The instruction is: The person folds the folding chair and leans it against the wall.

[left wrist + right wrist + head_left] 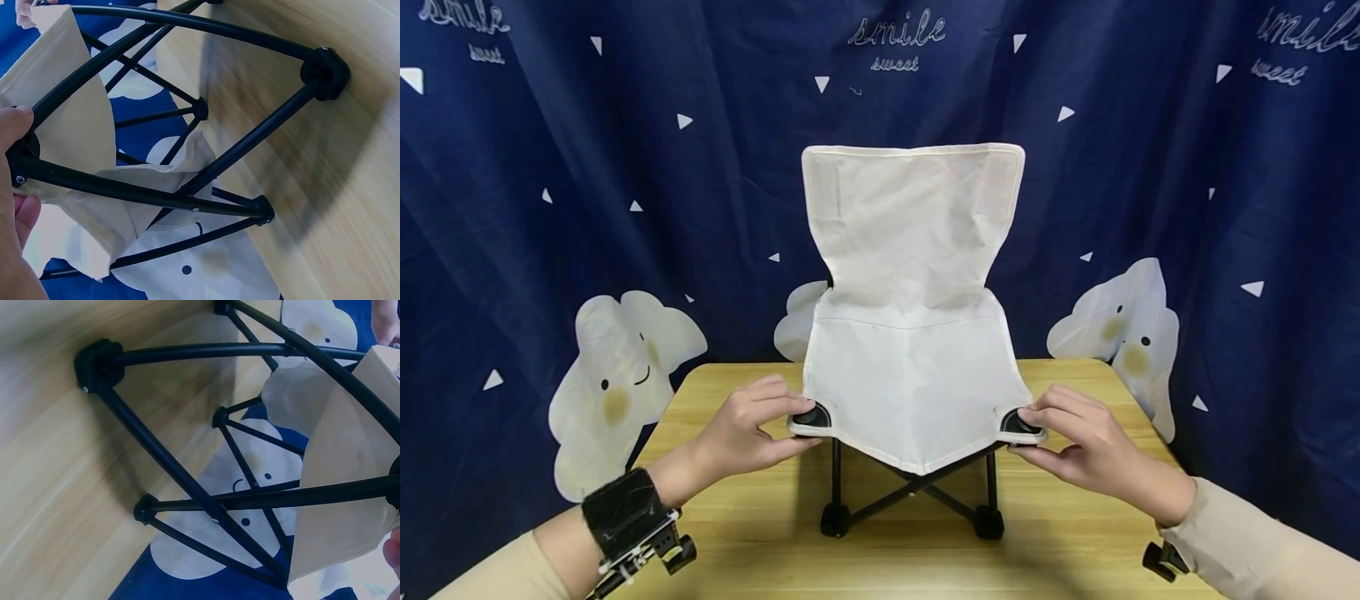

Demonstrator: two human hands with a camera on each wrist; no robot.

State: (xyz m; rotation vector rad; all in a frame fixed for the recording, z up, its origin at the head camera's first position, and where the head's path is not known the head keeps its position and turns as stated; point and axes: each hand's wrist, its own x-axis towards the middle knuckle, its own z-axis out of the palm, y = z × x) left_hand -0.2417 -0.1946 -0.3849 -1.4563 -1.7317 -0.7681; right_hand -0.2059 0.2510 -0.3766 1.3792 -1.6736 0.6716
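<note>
A small folding chair (pixel 913 367) with white fabric and a black tube frame (pixel 237 144) stands unfolded, its seat front towards me. My left hand (pixel 752 429) pinches the seat's left front corner, thumb below and fingers on the black corner patch (pixel 812 416). At the right front corner, my right hand (pixel 1086 437) grips in the same way, fingertips over the other black patch (pixel 1017 422). The crossed legs and black feet (pixel 99 365) show under the seat in both wrist views. Only part of each hand appears at the edge of its own wrist view.
Below the chair is a light wood-grain table (pixel 737 542). A dark blue curtain (pixel 715 208) with white triangles and smiling clouds (pixel 617 367) hangs close behind it. Each wrist carries a strapped-on device, with a black band (pixel 625 512) on the left.
</note>
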